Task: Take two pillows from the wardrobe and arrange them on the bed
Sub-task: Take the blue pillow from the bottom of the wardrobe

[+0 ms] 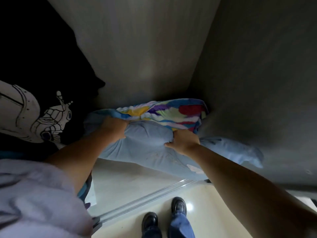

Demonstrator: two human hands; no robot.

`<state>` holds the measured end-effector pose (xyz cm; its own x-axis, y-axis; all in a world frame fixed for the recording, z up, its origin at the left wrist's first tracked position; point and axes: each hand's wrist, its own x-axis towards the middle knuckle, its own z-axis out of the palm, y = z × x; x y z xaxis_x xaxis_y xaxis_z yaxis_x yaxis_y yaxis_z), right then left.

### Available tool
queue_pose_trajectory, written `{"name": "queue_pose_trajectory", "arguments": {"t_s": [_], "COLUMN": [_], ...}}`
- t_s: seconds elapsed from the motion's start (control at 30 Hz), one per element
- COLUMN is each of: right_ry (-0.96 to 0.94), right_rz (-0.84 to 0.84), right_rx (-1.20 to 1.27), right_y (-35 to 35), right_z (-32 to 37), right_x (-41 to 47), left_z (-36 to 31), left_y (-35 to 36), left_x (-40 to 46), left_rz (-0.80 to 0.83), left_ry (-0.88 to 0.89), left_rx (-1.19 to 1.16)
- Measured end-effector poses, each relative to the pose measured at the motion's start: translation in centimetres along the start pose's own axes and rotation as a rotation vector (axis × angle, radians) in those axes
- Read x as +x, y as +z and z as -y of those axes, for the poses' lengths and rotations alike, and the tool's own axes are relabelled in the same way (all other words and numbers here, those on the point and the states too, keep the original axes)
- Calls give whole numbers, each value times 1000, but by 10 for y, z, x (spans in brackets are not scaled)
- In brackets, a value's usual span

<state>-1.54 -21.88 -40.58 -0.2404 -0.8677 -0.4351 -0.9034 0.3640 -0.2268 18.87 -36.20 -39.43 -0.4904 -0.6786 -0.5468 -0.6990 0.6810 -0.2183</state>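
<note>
A light blue pillow (151, 148) lies inside the grey wardrobe (137, 48), low down near its floor. On top of it sits a second pillow or cushion with a bright multicoloured pattern (171, 114), pushed into the back right corner. My left hand (115, 126) grips the blue pillow at its upper left, fingers dug into the fabric. My right hand (181, 141) clutches the same blue pillow near its middle right. The pillow's right end (240, 150) sticks out past my right forearm.
Dark hanging clothes with a white line-drawn print (34, 117) fill the left side. A pale garment (34, 194) bulges at the lower left. The wardrobe's sliding-door rail (145, 198) runs across the floor. My two black shoes (164, 215) stand on the glossy cream floor.
</note>
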Motion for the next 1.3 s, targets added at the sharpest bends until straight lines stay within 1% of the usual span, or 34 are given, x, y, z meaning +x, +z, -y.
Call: {"name": "queue_pose_trajectory", "arguments": {"t_s": [0.1,0.17,0.23,0.33,0.4,0.5,0.63,0.77,0.9,1.0,1.13,1.3], "right_ry": [78,136,203,326,411,499,606,701,835,920,1004,1073], "right_rz": [-26,-51,-63,-108,-138,-123,-169,-235,-242,-317,-396,-482], "right_rx": [56,86,98,120,111,89,85,66,81,62,61,33], "right_y": [-15,-21,-28,-33,-34,-33,-25,-11,-2,-8,-29,-43], "right_z": [1,-5,-8,-36,-63,-107,-171,-234,-298,-335,-366,-396], "right_x": [-48,-84,-126,-188,-229,-291,-387,-499,-613,-690,-762,-807], "left_z": [-9,-24,-36,-82,-123,-195,-296,-404,-512,-581,-648,-703], "left_y": [-14,-27,-43,-70,-86,-105,-119,-131,-145,-166,-202,-242], "left_x": [-26,-44,-68,-95,-109,-135,-186,-252,-321,-367,-415,-441], "left_rz": [8,-32,-90,-119,-121,-115,-196,-221,-276,-324,-402,-536], "left_ry": [78,151,248,396,450,513,652,755,898,986,1071,1108], "left_rx": [50,80,60,74,140,224,344,375,389,405,418,487]}}
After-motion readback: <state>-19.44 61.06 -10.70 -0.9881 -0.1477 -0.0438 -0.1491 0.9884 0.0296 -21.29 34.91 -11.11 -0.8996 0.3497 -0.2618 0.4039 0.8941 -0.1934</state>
